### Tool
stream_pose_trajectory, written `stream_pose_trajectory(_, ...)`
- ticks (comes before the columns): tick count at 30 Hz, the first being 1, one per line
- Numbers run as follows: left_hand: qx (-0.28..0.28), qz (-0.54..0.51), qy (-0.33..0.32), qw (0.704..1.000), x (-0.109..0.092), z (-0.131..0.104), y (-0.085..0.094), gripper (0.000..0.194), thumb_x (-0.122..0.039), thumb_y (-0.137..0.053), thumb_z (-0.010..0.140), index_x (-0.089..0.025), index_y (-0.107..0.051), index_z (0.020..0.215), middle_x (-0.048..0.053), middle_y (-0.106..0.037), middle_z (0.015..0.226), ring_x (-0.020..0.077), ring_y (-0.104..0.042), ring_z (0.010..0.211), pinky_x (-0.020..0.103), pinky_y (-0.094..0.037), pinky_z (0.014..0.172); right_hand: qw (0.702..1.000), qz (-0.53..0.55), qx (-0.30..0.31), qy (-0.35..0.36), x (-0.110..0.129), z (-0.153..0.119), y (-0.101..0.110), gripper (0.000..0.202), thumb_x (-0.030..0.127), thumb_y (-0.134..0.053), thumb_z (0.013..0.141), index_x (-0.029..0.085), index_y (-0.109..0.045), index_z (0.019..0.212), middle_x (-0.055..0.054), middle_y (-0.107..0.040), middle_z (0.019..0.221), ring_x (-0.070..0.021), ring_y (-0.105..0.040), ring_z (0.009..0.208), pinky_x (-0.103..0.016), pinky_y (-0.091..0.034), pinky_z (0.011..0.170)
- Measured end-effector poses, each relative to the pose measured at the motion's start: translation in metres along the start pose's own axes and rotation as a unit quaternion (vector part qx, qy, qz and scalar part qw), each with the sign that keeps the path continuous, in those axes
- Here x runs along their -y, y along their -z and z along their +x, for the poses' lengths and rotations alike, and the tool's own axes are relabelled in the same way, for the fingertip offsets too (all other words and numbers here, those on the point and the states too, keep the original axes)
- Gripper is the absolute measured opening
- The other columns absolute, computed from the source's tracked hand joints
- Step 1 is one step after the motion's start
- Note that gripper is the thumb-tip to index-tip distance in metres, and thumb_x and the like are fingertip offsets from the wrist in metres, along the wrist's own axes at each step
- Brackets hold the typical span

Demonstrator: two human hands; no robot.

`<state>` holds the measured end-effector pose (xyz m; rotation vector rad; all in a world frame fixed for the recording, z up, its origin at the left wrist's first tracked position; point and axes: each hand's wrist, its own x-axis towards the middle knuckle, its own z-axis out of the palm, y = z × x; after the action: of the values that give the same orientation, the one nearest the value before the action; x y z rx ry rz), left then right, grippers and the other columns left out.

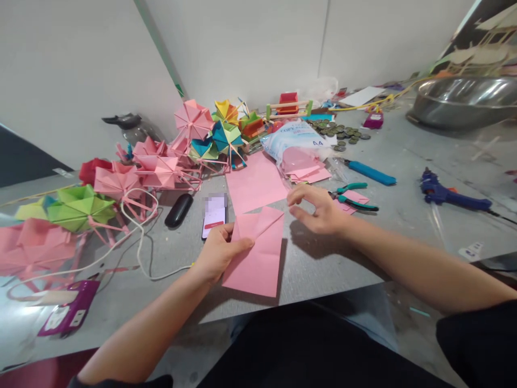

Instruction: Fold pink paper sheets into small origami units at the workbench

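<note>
My left hand (224,249) grips the left side of a creased pink sheet of paper (262,264), thumb on top and fingers behind. A diagonal fold line crosses the sheet's upper part. Just to the right of the sheet, apart from it, my right hand (313,207) hovers with curled fingers and a gap between thumb and forefinger; nothing shows in it. A larger pink sheet (254,180) lies flat behind the held one. Beside my right hand are green-handled pliers (355,196), resting over a small pink paper piece (348,200).
Folded paper umbrellas (159,170) crowd the left and back. A phone (215,213), a black case (179,210) and a white cable (141,253) lie left. Toward the right are a copy paper pack (297,137), a blue-handled tool (371,172), a glue gun (452,195) and a metal bowl (464,105).
</note>
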<state>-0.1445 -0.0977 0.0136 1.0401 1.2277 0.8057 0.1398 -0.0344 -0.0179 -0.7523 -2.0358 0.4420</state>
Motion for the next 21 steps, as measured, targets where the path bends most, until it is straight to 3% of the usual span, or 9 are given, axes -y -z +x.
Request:
stream_pose_trajectory(1,-0.004,-0.020,0.005,1.000,0.001,0.002,0.000,0.053,-0.037,-0.099,0.057,-0.014,-0.082,0.101,0.008,-0.083,0.083,0.0233,-0.076,0.070,0.034,-0.061,0.067,0.996,-0.057,0.007,0.072,0.003,-0.002,-0.001,0.012,0.029,-0.063,0.098,0.025,-0.071,0.105,-0.008,-0.075,0.103,-0.0246,-0.067,0.094,-0.043,-0.053,0.085)
stream_pose_trajectory(4,0.007,-0.067,0.012,0.998,0.002,0.005,-0.001,0.058,-0.034,-0.101,0.059,-0.011,-0.081,0.108,0.012,-0.085,0.092,0.0232,-0.078,0.073,0.033,-0.062,0.071,0.951,-0.205,0.038,0.229,0.015,-0.008,-0.009,0.033,0.017,-0.063,0.095,0.028,-0.070,0.126,-0.008,-0.074,0.114,-0.0242,-0.063,0.098,-0.040,-0.047,0.083)
stream_pose_trajectory(7,0.050,-0.095,0.025,0.994,0.003,0.003,-0.005,0.066,-0.033,-0.103,0.061,-0.012,-0.080,0.119,0.015,-0.086,0.103,0.0252,-0.081,0.080,0.032,-0.062,0.073,0.928,-0.259,0.061,0.260,0.025,-0.013,-0.019,0.030,0.012,-0.061,0.099,0.029,-0.073,0.121,-0.006,-0.076,0.107,-0.0215,-0.061,0.089,-0.038,-0.040,0.076)
stream_pose_trajectory(10,0.087,-0.111,0.036,0.989,0.004,-0.001,-0.008,0.071,-0.036,-0.105,0.061,-0.014,-0.078,0.123,0.016,-0.086,0.109,0.0270,-0.082,0.084,0.033,-0.061,0.074,0.938,-0.251,0.081,0.223,0.028,-0.015,-0.024,0.027,0.011,-0.058,0.102,0.029,-0.076,0.111,-0.005,-0.077,0.101,-0.0199,-0.060,0.082,-0.038,-0.036,0.071)
stream_pose_trajectory(15,0.101,-0.176,0.016,0.979,0.004,-0.002,-0.005,0.063,-0.068,-0.084,0.079,-0.013,-0.080,0.108,0.018,-0.084,0.106,0.0350,-0.080,0.100,0.038,-0.061,0.078,0.972,-0.186,0.035,0.136,0.022,-0.016,-0.029,0.024,0.012,-0.057,0.100,0.023,-0.078,0.103,-0.009,-0.078,0.096,-0.0199,-0.062,0.077,-0.037,-0.038,0.070)
stream_pose_trajectory(18,0.062,-0.188,-0.034,0.980,0.009,0.001,-0.006,0.047,-0.056,-0.082,0.080,-0.016,-0.079,0.106,0.014,-0.083,0.106,0.0330,-0.078,0.105,0.037,-0.059,0.082,0.999,-0.035,-0.010,0.021,0.022,-0.018,-0.038,0.009,0.024,-0.068,0.096,0.022,-0.077,0.096,-0.007,-0.077,0.088,-0.0201,-0.063,0.074,-0.034,-0.046,0.068)
stream_pose_trajectory(21,0.048,-0.127,-0.074,0.988,0.022,0.006,-0.012,0.042,-0.036,-0.092,0.074,-0.022,-0.078,0.111,0.009,-0.082,0.111,0.0261,-0.076,0.108,0.035,-0.057,0.092,0.983,0.114,-0.051,-0.133,0.029,-0.020,-0.053,0.019,0.041,-0.073,0.094,0.023,-0.075,0.088,-0.004,-0.074,0.078,-0.0187,-0.063,0.069,-0.032,-0.051,0.065)
